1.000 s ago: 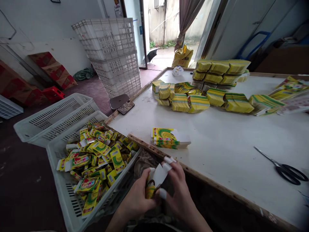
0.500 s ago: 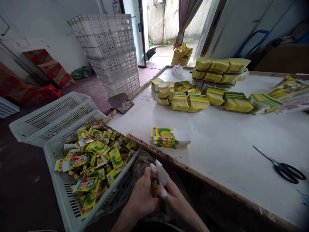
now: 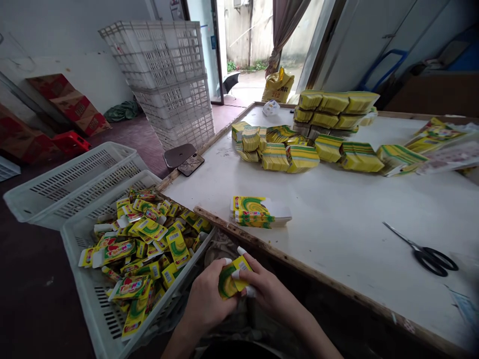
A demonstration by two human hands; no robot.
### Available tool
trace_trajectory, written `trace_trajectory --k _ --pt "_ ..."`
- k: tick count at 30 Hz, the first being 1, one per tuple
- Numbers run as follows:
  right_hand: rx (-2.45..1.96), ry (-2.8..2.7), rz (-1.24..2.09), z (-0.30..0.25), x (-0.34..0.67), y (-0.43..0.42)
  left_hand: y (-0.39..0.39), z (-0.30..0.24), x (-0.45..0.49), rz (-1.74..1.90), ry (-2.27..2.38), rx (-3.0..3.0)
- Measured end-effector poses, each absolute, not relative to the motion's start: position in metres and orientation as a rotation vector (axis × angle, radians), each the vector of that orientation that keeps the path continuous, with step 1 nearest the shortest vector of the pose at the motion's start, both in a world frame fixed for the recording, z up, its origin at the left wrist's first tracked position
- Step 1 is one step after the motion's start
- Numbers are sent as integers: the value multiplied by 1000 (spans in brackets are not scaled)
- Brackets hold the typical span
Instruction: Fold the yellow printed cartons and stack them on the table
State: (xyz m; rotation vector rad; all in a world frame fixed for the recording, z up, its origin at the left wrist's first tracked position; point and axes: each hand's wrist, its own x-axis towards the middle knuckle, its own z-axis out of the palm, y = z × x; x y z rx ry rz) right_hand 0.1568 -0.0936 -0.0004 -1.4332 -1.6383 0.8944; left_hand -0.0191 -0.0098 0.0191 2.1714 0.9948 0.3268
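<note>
Between my two hands, just off the table's edge, is a small yellow-and-green carton, its barcode end toward my right. My left hand grips it from the left side. My right hand closes on the other end, with white coverings on several fingertips. On the table ahead lies a stack of flat cartons, the top one showing a green swirl. To my left, a white plastic crate holds a heap of yellow cartons, several with white flaps showing.
Bundles of flat cartons line the white table, with more stacked behind. Black-handled scissors lie at right. A phone rests on the left edge. Tall stacked crates stand beyond another crate.
The carton has turned in my hands, so its yellow face with the swirl and barcode now shows. My hands have spread slightly apart. The view has shifted a little.
</note>
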Motion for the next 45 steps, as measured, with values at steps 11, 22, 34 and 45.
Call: trace_trajectory --k 11,22,34,45 --pt "-1323 -1308 732 12 167 -66 1 4 -19 889 1074 1476" --pt "-1935 -1430 56 -6 252 -4 24 -21 -31 1254 1216 426" --pt "-1562 -1046 361 16 211 -29 -13 -3 10 1050 743 922" --pt "-949 -829 1340 13 94 -75 -9 19 26 1310 761 737"
